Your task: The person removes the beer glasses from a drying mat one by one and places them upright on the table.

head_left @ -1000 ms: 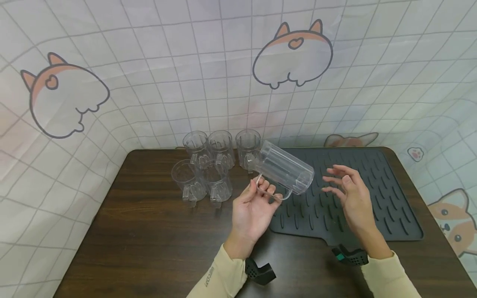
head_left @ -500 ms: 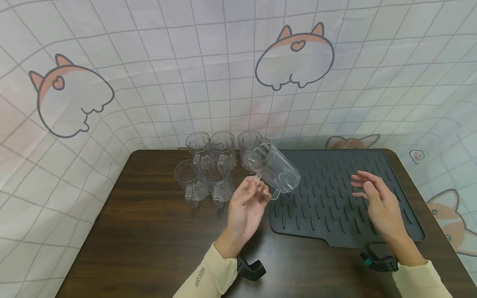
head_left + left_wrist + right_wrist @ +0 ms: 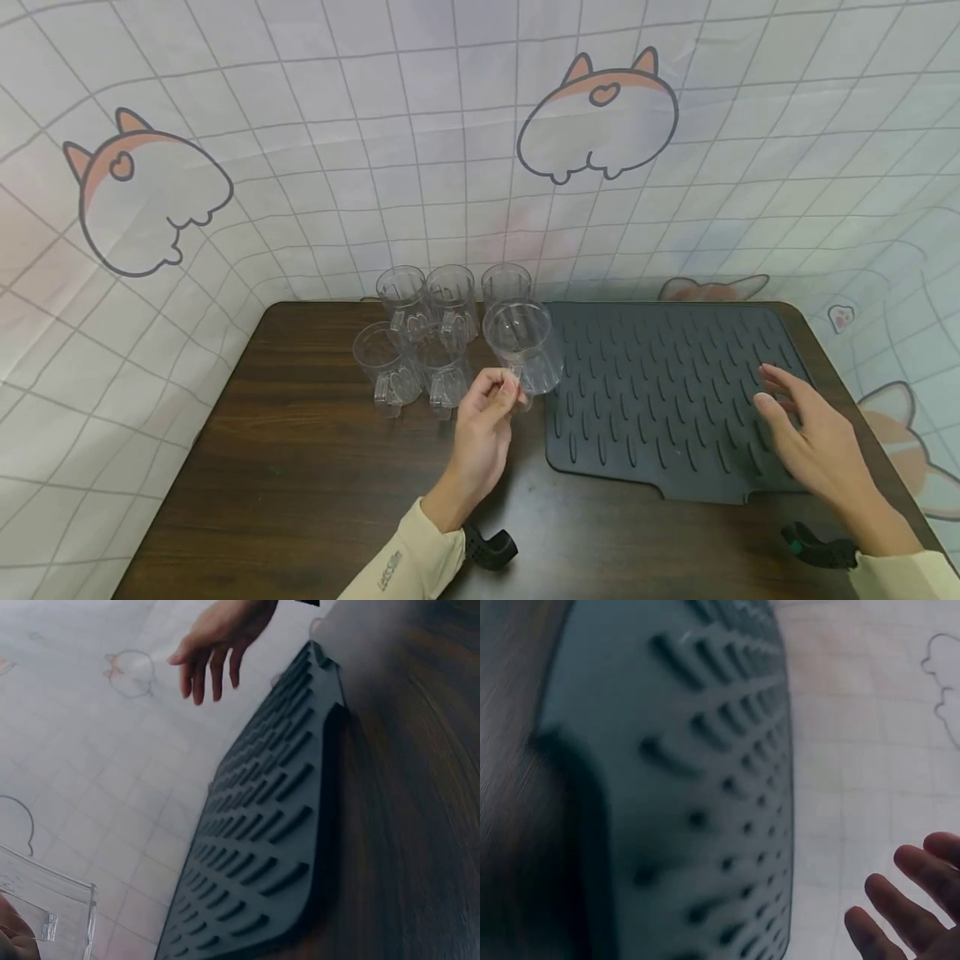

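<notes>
My left hand (image 3: 480, 433) pinches the handle of a clear mug (image 3: 542, 365), rim up and slightly tilted, at the left edge of a dark grey ridged mat (image 3: 675, 417). Part of this mug's clear wall (image 3: 71, 900) shows at the lower left of the left wrist view. My right hand (image 3: 821, 446) hovers over the mat's right side with relaxed fingers and nothing in it. In the right wrist view, its fingertips (image 3: 900, 907) are apart from the mat.
Several clear mugs stand left of the mat, among them a front-left mug (image 3: 382, 358) and a back-right mug (image 3: 506, 283) behind the held one. A brown wooden table (image 3: 300, 492) lies beneath. A white grid-patterned curtain (image 3: 337, 167) hangs behind.
My left hand has turned the mug from lying nearly sideways to almost upright and brought it slightly left. My right hand has moved away to the right.
</notes>
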Demonstrator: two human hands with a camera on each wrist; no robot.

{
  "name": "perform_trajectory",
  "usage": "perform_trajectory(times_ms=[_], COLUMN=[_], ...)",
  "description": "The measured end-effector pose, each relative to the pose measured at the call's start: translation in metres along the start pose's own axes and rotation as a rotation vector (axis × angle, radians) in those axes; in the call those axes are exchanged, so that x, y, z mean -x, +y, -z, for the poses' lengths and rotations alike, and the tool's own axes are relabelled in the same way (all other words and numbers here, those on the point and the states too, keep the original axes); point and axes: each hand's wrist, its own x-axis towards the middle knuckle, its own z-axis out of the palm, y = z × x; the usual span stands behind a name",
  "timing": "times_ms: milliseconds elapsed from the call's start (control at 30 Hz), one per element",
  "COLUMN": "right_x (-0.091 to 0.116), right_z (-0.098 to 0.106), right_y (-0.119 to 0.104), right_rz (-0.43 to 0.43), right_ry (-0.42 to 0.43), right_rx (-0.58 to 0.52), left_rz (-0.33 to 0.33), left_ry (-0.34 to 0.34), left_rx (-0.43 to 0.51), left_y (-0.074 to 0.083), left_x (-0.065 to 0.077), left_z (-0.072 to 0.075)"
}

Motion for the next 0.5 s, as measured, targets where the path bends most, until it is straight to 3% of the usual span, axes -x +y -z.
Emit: perform_trajectory(times_ms=[333, 500], right_x=[0.013, 0.021], right_z=[0.007, 0.006], right_y=[0.033, 0.053], right_rz=[0.013, 0.097], right_ry=[-0.174, -0.202], right_rx=[0.175, 0.246], left_rz=[-0.057, -0.049], left_ry=[0.04, 0.062], left_rx=[-0.179, -0.271], left_y=[-0.01, -0.014], left_x=[0.006, 0.008], left_z=[0.013, 0.016])
